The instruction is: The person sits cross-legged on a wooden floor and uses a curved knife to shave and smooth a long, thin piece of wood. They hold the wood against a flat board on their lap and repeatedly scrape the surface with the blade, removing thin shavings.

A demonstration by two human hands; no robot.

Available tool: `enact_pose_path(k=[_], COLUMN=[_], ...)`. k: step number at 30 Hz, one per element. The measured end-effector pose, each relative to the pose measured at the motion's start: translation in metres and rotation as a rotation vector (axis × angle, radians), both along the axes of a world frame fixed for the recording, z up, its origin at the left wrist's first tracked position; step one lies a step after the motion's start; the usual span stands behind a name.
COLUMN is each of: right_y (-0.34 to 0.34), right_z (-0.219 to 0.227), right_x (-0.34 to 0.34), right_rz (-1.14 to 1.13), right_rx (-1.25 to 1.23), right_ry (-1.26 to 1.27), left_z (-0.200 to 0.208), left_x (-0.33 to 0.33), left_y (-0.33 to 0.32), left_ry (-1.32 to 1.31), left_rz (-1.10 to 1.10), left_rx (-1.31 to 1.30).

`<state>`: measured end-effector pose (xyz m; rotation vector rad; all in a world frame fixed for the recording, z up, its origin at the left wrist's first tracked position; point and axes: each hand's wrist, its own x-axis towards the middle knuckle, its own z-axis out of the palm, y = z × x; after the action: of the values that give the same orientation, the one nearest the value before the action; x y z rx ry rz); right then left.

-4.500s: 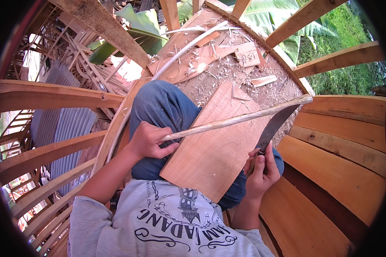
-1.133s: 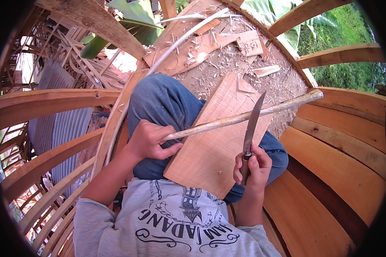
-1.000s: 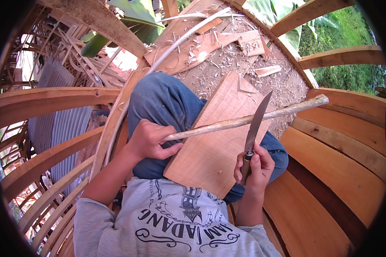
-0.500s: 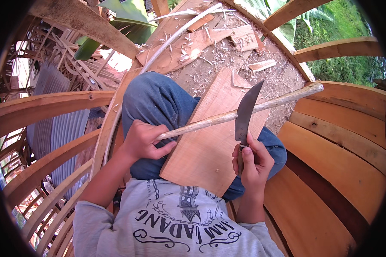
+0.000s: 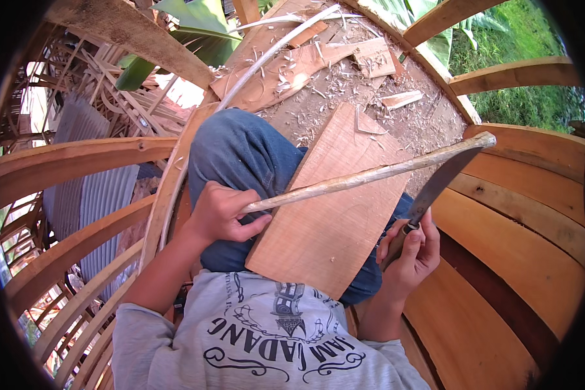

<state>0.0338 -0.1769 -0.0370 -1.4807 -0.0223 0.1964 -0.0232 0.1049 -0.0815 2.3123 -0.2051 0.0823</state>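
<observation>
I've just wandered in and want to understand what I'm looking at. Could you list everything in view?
stick: one, pale brown, in the left hand
knife: one, grey blade, in the right hand
flat board: one, tan, centre
wood scraps: several, tan, beyond the flat board
shavings: many, whitish, strewn around the wood scraps
thin strips: at least two, whitish, top centre
curved timbers: several, orange-brown, left and upper right
planks: several, orange-brown, right
corrugated sheets: count unclear, grey, left
loose timber: too jumbled to count, brown, upper left
leaves: several, green, top
grass: one stretch, green, upper right
T-shirt: one, grey, bottom
jeans: one pair, blue, centre
left hand: one, bare, left of centre
right hand: one, bare, right of centre
</observation>
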Motion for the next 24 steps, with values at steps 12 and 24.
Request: enact_pose_path(k=[12,24], right_y=[-0.001,0.003], right_z=[0.003,-0.017], right_x=[-0.013,-0.016], right_rz=[0.156,-0.083], right_rx=[-0.144,-0.332], right_ry=[-0.001,-0.075], left_z=[-0.002,0.024], left_x=[-0.002,0.008], left_y=[-0.001,-0.018], left_ry=[0.007,0.290], left_rz=[0.002,0.175], left_rx=[-0.005,0.006])
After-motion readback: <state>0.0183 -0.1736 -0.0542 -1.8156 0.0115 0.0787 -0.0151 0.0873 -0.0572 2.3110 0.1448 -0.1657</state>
